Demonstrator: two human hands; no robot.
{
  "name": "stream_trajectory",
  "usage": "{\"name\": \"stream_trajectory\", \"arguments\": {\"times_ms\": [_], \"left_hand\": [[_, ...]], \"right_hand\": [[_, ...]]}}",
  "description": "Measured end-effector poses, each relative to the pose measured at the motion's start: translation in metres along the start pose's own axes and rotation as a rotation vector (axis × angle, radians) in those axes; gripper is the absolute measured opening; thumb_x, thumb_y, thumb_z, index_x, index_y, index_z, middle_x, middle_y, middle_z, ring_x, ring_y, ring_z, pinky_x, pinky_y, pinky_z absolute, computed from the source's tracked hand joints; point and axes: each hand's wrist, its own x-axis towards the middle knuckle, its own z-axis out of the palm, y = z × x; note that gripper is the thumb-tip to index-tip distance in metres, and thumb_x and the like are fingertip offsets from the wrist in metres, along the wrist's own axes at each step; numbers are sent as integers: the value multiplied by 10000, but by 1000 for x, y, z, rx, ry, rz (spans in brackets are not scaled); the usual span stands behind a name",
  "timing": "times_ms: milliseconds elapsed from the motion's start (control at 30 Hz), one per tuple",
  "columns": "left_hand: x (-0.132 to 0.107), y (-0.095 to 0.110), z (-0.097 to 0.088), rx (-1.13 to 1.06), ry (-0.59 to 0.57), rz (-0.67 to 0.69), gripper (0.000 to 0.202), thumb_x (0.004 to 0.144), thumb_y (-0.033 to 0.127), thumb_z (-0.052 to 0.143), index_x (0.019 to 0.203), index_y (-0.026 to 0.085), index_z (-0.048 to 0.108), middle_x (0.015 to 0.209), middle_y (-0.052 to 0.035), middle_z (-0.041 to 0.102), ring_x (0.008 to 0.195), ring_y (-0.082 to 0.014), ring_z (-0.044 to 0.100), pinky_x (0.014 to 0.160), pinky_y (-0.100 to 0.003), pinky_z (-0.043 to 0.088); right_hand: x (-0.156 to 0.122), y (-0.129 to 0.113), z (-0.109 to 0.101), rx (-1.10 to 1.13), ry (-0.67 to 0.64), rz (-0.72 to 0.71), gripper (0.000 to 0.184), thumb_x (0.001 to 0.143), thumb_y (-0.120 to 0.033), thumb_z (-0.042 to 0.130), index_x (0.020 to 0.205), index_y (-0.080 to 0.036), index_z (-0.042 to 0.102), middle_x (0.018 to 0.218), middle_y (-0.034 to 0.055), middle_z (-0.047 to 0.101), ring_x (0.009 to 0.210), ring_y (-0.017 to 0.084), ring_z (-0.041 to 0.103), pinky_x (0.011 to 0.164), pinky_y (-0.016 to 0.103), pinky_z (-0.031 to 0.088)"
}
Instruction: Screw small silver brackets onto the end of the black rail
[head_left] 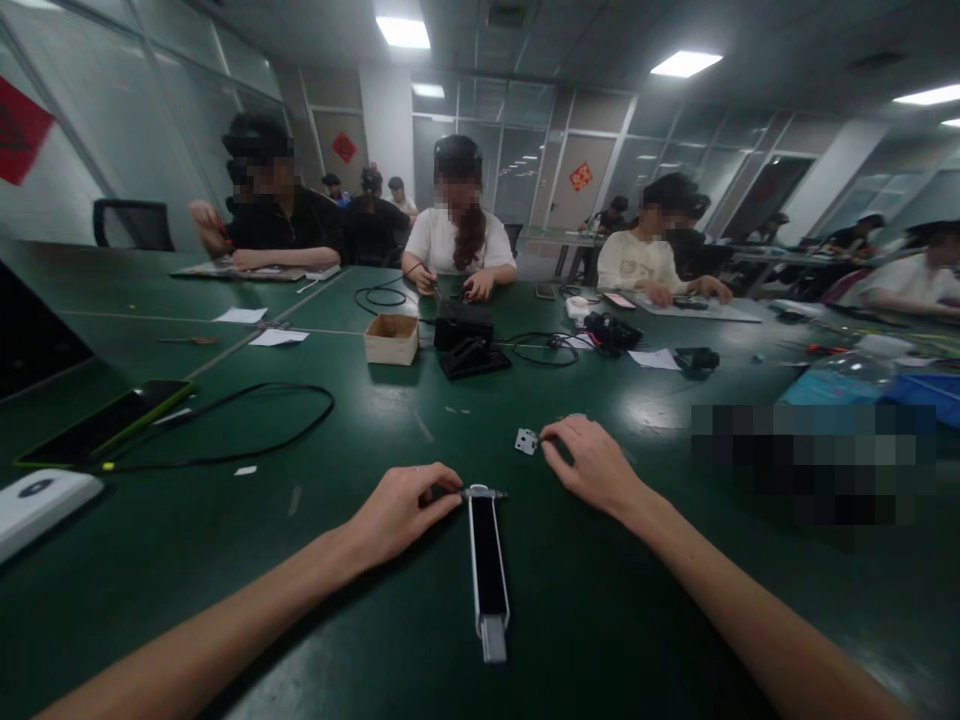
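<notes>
In front of me a long, narrow device (489,565) with a black face, white edges and a grey tab at its near end lies on the green table. Thumb and fingertips of my left hand (401,510) pinch a thin dark crosspiece (491,493) at its far end; whether this is a part of the device or a separate piece I cannot tell. Farther off and to the right, my right hand (592,465) has its fingertips closed on the edge of a small silvery metal plate with holes (526,441), just above or on the tabletop.
A phone with a green edge (112,422), a black cable (315,400) and a white device (45,508) are at the left. Ahead stand an open cardboard box (392,340) and a black box (465,325). Several people sit across the table (360,420). A blurred patch covers things at right.
</notes>
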Motion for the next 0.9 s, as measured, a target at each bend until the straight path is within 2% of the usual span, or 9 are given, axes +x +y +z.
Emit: {"name": "stream_trajectory", "arguments": {"times_ms": [100,233,400,600,733,900], "left_hand": [[-1,0,0,-13,0,-4,181,865,282,564,1004,182,624,839,-6,663,658,-131,578,626,-247,456],[-1,0,0,-19,-3,-4,169,865,263,563,999,180,624,855,-6,662,650,-126,570,626,-247,453],[-1,3,-2,-15,-12,-9,177,866,270,555,1000,176,621,877,-13,660,665,-129,571,640,-256,460],[-1,6,-3,-14,-15,-14,179,871,265,543,1002,169,618,885,-18,652,680,-134,569,643,-258,459],[-1,5,-3,-12,-8,-8,171,868,260,545,990,169,621,859,-14,645,667,-130,563,629,-248,451],[-1,4,-2,-9,-6,-15,174,867,266,545,989,170,625,842,-12,645,656,-130,557,620,-245,442]], "right_hand": [[-1,26,0,-38,-13,59,220,874,-190,425,978,-133,611,940,118,625,853,224,560,740,366,454],[-5,43,3,-3,-63,27,242,868,-165,435,1031,-144,613,995,118,602,921,232,546,791,388,460],[-2,34,12,37,-85,-49,268,889,-181,464,1130,-193,581,1042,98,579,939,222,533,808,394,457],[5,25,21,53,-63,-85,197,904,-164,472,1048,-168,607,990,93,588,892,206,539,782,385,459],[8,28,24,56,-38,-62,232,902,-156,477,1101,-183,592,1017,90,588,896,200,542,770,380,462],[13,26,25,10,-77,-62,188,904,-159,480,1025,-164,624,982,84,616,889,198,539,764,364,453]]}}
